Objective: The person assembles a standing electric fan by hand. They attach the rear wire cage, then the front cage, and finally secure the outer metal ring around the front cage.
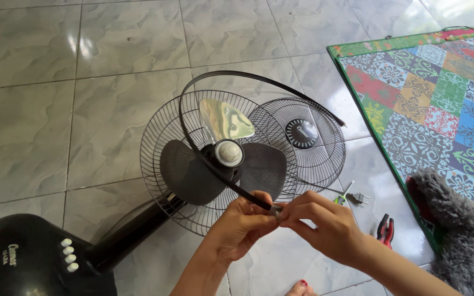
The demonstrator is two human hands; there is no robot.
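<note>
While the fan lies on the floor, a thin, springy guard band, seemingly light, is pinched at its end by left hand and right hand.

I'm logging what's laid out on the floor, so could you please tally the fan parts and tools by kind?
Fan grilles: 2 (rear grille, front grille)
Fan blades: 3 (blade set)
Rim bands: 1 (black rim band, ends in both hands)
Pliers: 1 (red pliers)
Screwdrivers: 1 (screwdriver)
Total: 8

glossy tile floor, wire-metal fan guard
</note>
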